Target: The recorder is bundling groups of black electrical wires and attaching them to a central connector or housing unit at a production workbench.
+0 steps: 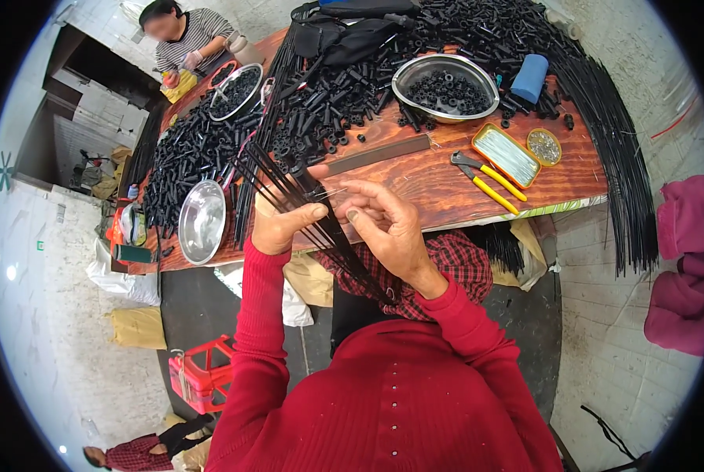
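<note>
My left hand (277, 226) is wrapped round a bundle of thin black ribs (344, 250), which looks like an umbrella frame, tilted across my lap. The ribs fan out toward the upper left, and a black tubular piece (306, 182) shows at the gathered part. Close against it on the right, my right hand (391, 228) has its fingers bent, with a fine metal wire (334, 191) at its fingertips. The other end of the wire meets the black piece. Part of the left fingers is hidden behind the ribs.
Heaps of black plastic tubes (183, 157) cover the wooden table (556, 185). On it are yellow-handled pliers (489, 181), an orange tray (531, 182) of thin wires, a steel basin (489, 106) and a clear bowl (202, 224). Long black rods hang at right. A co-worker (187, 39) sits far left.
</note>
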A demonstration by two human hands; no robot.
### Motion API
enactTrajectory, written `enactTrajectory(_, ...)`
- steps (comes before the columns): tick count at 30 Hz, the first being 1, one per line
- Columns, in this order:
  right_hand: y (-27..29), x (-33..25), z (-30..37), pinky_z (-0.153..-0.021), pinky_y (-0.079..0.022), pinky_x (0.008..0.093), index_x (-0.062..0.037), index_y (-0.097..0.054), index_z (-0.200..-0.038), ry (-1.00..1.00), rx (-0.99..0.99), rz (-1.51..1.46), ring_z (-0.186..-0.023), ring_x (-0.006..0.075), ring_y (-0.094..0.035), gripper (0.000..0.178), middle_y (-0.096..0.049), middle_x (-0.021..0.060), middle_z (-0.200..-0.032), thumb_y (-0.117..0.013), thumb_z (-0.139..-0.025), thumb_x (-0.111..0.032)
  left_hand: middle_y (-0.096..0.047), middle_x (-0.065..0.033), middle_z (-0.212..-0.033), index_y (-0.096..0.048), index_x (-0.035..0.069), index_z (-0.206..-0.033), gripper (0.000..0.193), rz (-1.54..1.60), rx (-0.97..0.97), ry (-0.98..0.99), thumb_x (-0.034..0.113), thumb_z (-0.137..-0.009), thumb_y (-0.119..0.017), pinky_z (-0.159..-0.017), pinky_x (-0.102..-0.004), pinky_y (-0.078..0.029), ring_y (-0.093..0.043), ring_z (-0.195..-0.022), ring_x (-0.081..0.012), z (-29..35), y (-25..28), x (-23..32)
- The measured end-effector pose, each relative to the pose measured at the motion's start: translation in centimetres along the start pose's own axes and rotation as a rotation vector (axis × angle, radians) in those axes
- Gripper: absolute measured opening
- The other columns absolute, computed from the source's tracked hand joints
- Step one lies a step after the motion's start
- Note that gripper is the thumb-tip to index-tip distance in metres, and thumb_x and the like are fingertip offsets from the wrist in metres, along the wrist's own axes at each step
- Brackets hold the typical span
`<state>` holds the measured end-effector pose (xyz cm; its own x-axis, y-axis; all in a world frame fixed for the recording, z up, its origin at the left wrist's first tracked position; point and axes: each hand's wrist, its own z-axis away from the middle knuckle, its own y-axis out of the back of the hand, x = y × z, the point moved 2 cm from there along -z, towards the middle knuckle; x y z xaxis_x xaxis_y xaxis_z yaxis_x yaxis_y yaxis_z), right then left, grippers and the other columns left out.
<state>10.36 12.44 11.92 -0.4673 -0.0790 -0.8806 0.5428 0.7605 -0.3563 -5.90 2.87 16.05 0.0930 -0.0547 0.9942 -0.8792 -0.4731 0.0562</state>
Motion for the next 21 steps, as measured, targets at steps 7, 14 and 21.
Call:
enactTrajectory(7, 0.7, 0.2, -1.9, -0.069, -0.053, 0.0225, 0.0009, -0.061, -0.110, 0.046, 0.018, 0.097, -0.078, 0.0086, -0.065, 0.015, -0.068, 0.0060, -0.092, -0.061, -0.096, -0.004, -0.069, -0.0063, -0.100, -0.065, -0.003, -0.119, 0.052, -0.019, -0.037, 0.003, 0.001, -0.070, -0.082, -0.080, -0.0271, -0.053, -0.065, -0.088, -0.0132, 0.3, -0.5, 0.6)
enactTrajectory(14, 0.8, 1.5, -2.8, -0.066, -0.050, 0.0216, -0.0009, -0.060, -0.099, -0.065, -0.068, -0.157, -0.072, 0.0073, -0.062, 0.011, -0.066, 0.0039, -0.086, -0.062, -0.097, -0.011, -0.070, -0.0071, -0.098, -0.064, -0.003, -0.119, 0.050, -0.011, -0.064, 0.033, 0.001, -0.072, -0.080, -0.080, -0.0275, -0.053, -0.066, -0.088, -0.0136, 0.1, -0.7, 1.1)
enactTrajectory(21, 0.6, 1.1, -1.7, -0.066, -0.049, 0.0218, -0.0021, -0.059, -0.094, -0.135, -0.044, -0.205, -0.071, 0.0066, -0.061, 0.011, -0.064, 0.0029, -0.083, -0.061, -0.097, -0.013, -0.069, -0.0052, -0.098, -0.065, -0.002, -0.119, 0.049, -0.050, -0.070, 0.010, 0.002, -0.072, -0.080, -0.078, -0.0261, -0.052, -0.065, -0.085, -0.0120, 0.0, -0.7, 1.0)
